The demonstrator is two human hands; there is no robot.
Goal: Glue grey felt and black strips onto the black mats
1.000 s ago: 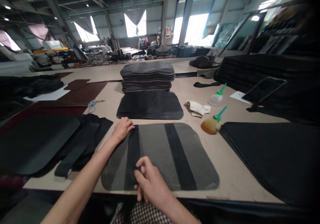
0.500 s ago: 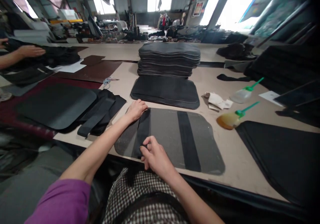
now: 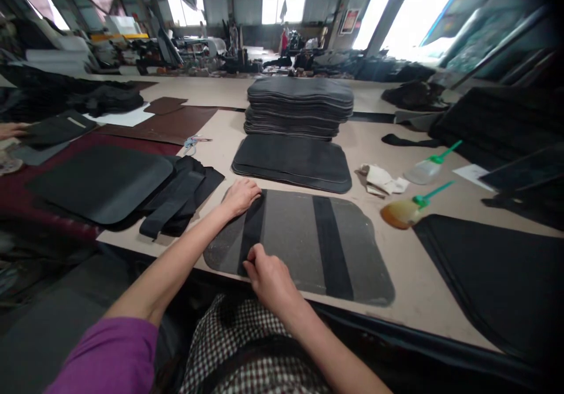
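Observation:
A grey panel [image 3: 291,235] with rounded corners lies flat in front of me. Two black strips cross it, a left strip [image 3: 254,224] and a right strip [image 3: 332,247]. My left hand [image 3: 241,197] rests on the panel's far left edge, its fingers laid over the far end of the left strip. At that strip's near end my right hand [image 3: 271,276] is closed in a pinch on it; the fingertips partly hide the spot. Just beyond the panel sits a low pile of black panels [image 3: 291,159].
Behind stands a taller panel stack [image 3: 299,103]. To the right are an amber squeeze bottle [image 3: 400,212], a clear one [image 3: 425,171], a crumpled cloth [image 3: 381,179] and black panels [image 3: 493,270]. Loose black strips [image 3: 176,200] lie left; a co-worker's hand [image 3: 13,130] shows at the far left.
The left strip now lies flatter on the panel, and my right hand has shifted slightly while closing more on its near end. The co-worker's hand has moved down, beside a dark piece.

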